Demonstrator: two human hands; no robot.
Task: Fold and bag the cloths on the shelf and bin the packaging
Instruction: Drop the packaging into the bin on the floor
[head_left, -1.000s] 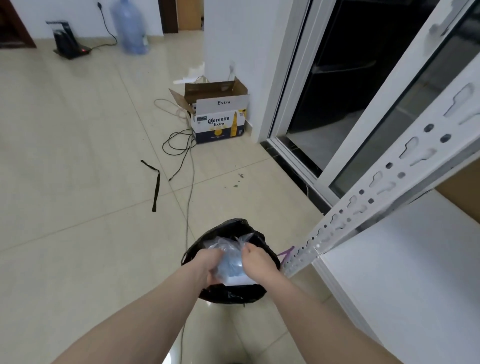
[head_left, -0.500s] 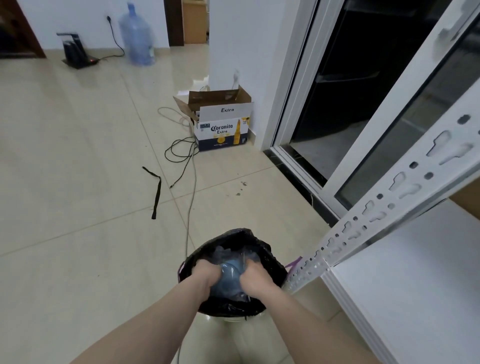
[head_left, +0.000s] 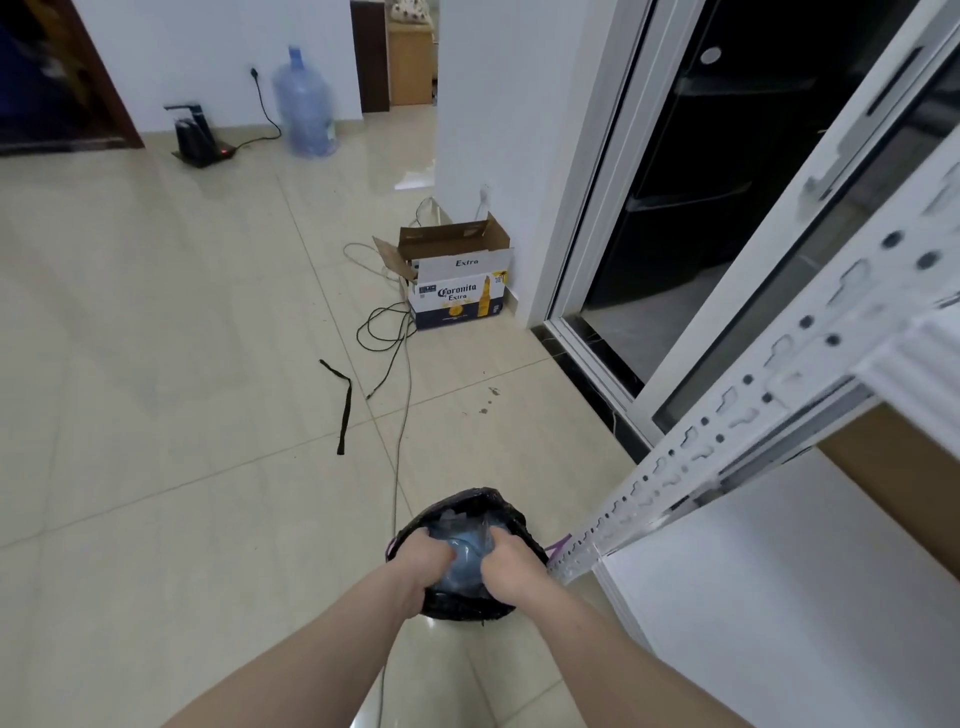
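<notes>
Both hands clamped on crumpled clear plastic packaging (head_left: 467, 558), left hand (head_left: 423, 564) at 9 o'clock of the wad, right hand (head_left: 511, 569) at 3 o'clock, fingers curled into it. Wad sitting inside mouth of black-lined bin (head_left: 465, 605) on floor, just beside shelf post (head_left: 587, 543) at 3 o'clock. Likely pressing packaging down. Risks: springy plastic popping back up and spilling over rim once released; hard push tearing thin liner or dragging it off rim; bin tipping toward 6 o'clock under off-centre load; right wrist scraping perforated metal post. Cable (head_left: 402, 441) trailing past bin at 12 o'clock, possible snag or trip. Cloths not visible.
</notes>
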